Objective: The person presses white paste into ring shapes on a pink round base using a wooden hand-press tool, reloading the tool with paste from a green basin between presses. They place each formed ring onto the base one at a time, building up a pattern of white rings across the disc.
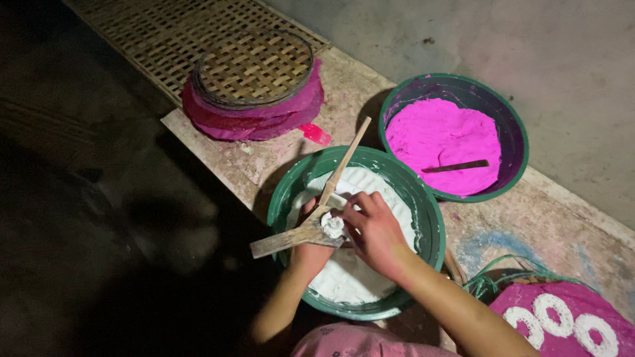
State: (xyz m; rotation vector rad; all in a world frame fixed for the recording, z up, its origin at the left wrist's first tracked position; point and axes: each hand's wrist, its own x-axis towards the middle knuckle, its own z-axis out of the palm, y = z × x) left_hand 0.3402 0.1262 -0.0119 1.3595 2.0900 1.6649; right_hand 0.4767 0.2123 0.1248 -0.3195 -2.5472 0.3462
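Centrally, white paste lump [333, 225] pinched by right hand [374, 233] fingers against flat wooden paddle [297, 236], gripped by left hand [311, 248], over green basin [430, 225] of white paste to catch drips. Beside: second basin [516, 125] of pink paste, pink discs [254, 112] under woven tray [254, 66]. Stained concrete desk [529, 218]; dark room.

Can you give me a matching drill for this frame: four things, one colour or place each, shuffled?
Things:
1. far basin
2. near basin
3. woven bamboo tray
4. right hand

States:
A. on a stack of magenta discs
B. pinching a white lump
C. holds pink paste and a stick
D. holds white paste

Pairs: 1-C, 2-D, 3-A, 4-B
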